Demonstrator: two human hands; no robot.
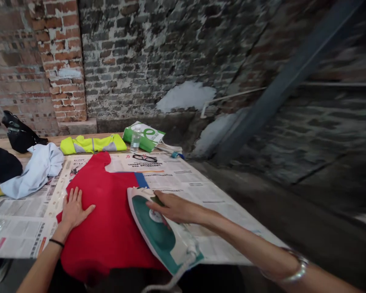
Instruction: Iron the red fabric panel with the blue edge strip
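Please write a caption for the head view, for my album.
Right hand gripping a pointed teal-and-white iron, left hand spread on red cloth, over newspaper sheets.

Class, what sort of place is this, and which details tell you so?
Likely a makeshift ironing station in an old brick building, perhaps a workshop: newspaper spread beneath a red garment, a clothes iron in the right hand, and a worn brick wall behind.

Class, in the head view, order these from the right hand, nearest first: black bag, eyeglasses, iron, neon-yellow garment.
1. Iron, in the right hand's grip
2. Eyeglasses, on the newspaper beyond
3. Neon-yellow garment, left of the eyeglasses
4. Black bag, far left
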